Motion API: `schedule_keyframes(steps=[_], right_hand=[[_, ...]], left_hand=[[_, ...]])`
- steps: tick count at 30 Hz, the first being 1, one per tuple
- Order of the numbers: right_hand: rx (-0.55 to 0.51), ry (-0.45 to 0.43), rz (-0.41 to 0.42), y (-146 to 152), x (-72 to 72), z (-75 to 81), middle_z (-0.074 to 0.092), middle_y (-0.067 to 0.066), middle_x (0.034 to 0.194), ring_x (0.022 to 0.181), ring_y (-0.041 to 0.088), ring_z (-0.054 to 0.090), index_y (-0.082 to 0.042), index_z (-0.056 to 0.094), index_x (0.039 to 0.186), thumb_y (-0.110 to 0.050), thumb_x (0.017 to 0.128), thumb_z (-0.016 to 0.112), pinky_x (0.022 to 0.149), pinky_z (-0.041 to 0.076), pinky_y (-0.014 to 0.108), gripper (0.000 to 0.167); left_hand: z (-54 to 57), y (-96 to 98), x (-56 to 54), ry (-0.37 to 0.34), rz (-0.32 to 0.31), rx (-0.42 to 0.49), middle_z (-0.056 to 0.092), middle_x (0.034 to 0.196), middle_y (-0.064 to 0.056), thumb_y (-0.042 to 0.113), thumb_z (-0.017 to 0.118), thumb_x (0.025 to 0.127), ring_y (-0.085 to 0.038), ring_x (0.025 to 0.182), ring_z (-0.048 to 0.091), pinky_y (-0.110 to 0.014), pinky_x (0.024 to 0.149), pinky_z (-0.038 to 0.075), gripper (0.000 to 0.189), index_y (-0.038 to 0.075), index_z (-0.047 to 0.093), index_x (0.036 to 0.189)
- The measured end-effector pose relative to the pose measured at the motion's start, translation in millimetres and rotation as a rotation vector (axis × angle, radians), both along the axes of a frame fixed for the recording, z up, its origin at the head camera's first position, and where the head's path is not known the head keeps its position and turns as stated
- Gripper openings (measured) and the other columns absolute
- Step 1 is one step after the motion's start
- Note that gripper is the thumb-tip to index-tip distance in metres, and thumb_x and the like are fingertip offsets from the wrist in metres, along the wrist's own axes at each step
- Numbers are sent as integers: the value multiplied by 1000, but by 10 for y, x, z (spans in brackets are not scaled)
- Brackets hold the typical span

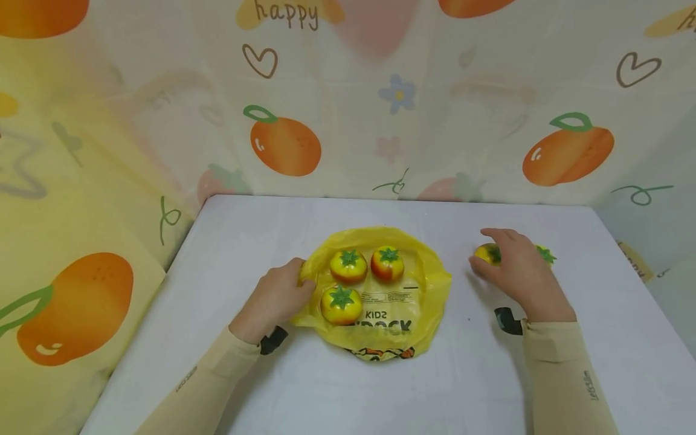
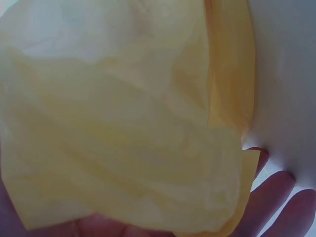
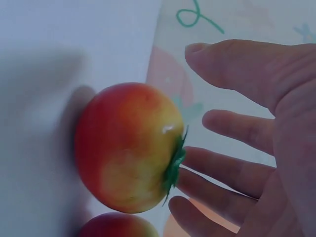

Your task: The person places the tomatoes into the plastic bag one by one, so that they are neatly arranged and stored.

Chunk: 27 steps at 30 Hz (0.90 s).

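Left hand (image 1: 277, 296): grips the left edge of the yellow bag (image 1: 402, 314), apparently pinning it flat on the counter (image 1: 326, 386).
Bag load: three tomatoes (image 1: 348, 266) lying on it.
Right hand (image 1: 516, 272): fingers spread and loose over a fourth tomato (image 3: 131, 148), not yet closed; another sits just beside.

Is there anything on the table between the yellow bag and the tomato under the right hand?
No. In the head view, only bare white table separates the yellow bag from the tomato.
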State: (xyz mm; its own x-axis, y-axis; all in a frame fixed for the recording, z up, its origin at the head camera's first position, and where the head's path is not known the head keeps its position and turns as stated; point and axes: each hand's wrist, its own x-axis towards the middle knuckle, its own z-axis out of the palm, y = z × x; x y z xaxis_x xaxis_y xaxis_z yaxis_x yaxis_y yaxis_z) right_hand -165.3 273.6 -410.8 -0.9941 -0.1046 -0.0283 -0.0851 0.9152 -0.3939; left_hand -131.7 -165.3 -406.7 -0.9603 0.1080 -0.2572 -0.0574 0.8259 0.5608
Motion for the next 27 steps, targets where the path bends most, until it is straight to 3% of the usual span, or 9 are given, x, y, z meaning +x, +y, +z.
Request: schedule_keyframes(steps=[5, 14, 27], right_hand=[[11, -30, -14, 7, -14, -27, 44, 32, 160, 147, 54, 40, -4, 47, 158, -45, 101, 71, 120, 34, 74, 74], [24, 6, 1, 19, -23, -101, 50, 33, 153, 141, 55, 45, -1, 53, 153, -40, 101, 70, 117, 37, 72, 67], [44, -9, 9, 23, -59, -156, 52, 33, 151, 137, 54, 48, -1, 53, 153, -35, 99, 77, 117, 38, 71, 68]], left_hand=[[15, -2, 13, 6, -8, 2, 69, 99, -11, 25, 54, 104, -22, 72, 58, -31, 63, 47, 42, 2, 58, 139], [15, -1, 25, 23, -15, 5, 66, 91, -9, 23, 54, 104, -22, 68, 57, -31, 60, 45, 36, 2, 60, 133], [-14, 1, 15, 21, -12, 9, 67, 92, -10, 23, 53, 104, -22, 68, 57, -31, 60, 45, 38, 2, 59, 135]])
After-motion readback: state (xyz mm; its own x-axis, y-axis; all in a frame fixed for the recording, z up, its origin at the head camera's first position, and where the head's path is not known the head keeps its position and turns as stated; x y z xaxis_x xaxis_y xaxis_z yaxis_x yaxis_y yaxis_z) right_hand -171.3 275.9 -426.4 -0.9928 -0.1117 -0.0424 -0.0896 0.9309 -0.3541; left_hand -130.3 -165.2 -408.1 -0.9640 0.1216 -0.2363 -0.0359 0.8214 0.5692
